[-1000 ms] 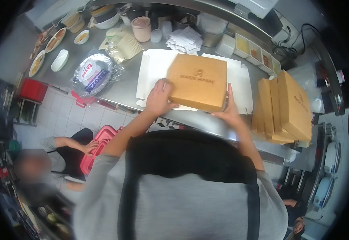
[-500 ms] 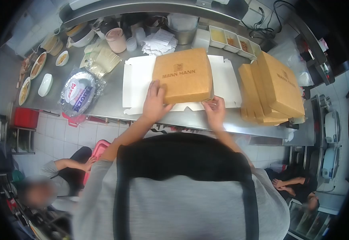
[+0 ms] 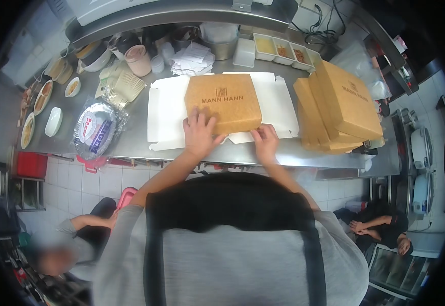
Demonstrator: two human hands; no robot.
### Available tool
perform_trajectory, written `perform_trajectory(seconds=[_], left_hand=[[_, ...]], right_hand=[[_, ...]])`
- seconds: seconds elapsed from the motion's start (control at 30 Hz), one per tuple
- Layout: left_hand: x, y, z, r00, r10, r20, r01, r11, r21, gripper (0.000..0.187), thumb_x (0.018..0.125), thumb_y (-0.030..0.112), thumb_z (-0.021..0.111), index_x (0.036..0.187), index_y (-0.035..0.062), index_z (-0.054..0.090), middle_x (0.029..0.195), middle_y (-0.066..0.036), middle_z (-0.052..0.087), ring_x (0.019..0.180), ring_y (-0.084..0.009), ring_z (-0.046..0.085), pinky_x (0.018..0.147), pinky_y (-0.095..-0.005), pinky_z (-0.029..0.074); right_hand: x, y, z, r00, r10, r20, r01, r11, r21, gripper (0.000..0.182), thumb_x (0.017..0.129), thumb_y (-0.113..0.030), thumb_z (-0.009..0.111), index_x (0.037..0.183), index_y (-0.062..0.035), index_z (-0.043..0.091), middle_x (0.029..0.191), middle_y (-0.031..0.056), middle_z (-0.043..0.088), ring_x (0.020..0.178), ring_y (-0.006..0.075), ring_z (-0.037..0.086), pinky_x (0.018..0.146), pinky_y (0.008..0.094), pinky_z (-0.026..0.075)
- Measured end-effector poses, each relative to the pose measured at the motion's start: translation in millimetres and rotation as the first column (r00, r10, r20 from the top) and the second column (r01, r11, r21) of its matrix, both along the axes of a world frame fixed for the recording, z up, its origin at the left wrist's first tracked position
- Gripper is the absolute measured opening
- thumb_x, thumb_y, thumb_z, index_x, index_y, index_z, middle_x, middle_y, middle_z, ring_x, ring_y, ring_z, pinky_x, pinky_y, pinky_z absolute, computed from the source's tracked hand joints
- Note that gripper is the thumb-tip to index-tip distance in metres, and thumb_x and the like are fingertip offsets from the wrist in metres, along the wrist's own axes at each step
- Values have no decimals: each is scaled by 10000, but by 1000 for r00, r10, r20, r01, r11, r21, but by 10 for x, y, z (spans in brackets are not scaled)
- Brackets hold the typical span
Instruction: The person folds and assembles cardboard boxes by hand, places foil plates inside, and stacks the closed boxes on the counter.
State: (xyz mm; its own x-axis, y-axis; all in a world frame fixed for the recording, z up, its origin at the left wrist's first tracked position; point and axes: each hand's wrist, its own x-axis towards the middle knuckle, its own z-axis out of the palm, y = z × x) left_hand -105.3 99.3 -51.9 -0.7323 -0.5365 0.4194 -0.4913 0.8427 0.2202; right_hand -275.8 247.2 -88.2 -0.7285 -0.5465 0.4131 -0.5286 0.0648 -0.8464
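Note:
A closed brown cardboard box (image 3: 222,102) printed "MANN HANN" lies on flat white cardboard (image 3: 169,104) that sticks out on both sides of it. My left hand (image 3: 199,136) rests on the box's near left part, fingers spread over the lid and the thumb by its front edge. At the near right corner, my right hand (image 3: 266,145) has its fingers curled in a pinch on the box's lower edge. What lies under those fingertips is partly hidden.
Stacked brown boxes (image 3: 334,109) stand on the right of the steel counter (image 3: 227,155). To the left lie wrapped foil plates (image 3: 95,130) and wooden cutlery (image 3: 120,81). White condiment tubs (image 3: 283,51) sit behind. Two other people are seated below, left and right.
The box has gone from slightly tilted and turned to lying flatter and straighter on the white cardboard. Both hands stay at its near side, and the camera view has shifted a little.

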Motion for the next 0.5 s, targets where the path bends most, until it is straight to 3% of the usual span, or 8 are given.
perform_trajectory(seconds=[0.13,0.23,0.33,0.43,0.5], left_hand=[[70,20,-30,996,-65,55,68,995,-72,677,730,484,727,1286,150,531,1381,-159,402,1344,-406,281,981,-606,286],[206,53,23,990,-127,68,128,991,-22,702,746,489,719,1331,165,508,1422,-167,371,1361,-413,260,1011,-603,271],[221,-11,243,987,-131,91,126,990,62,728,752,492,718,1367,179,486,1461,-177,337,1377,-427,237,1044,-595,256],[263,-20,228,989,-109,103,94,986,139,761,759,469,722,1409,192,440,1491,-200,298,1397,-437,203,1078,-595,236],[332,-35,200,985,-132,109,110,976,189,793,766,443,725,1441,197,392,1510,-223,259,1410,-443,175,1098,-588,227]], right_hand=[[-99,140,-122,997,53,62,-62,986,152,124,793,-26,691,880,23,617,883,127,632,775,251,669,698,342,537],[-412,344,-23,992,7,-129,52,890,453,172,830,-40,625,993,13,632,995,169,639,891,307,658,764,369,539],[-210,125,566,998,57,-29,-49,974,220,364,860,-88,585,1213,-1,573,1218,222,569,1102,357,578,914,400,490],[-16,-196,579,854,274,-443,-136,938,320,552,871,-148,586,1381,-6,429,1421,225,408,1273,397,430,1036,449,394],[108,-217,478,809,337,-481,-101,886,452,594,875,-185,593,1403,1,393,1465,213,350,1319,418,359,1071,484,338]])
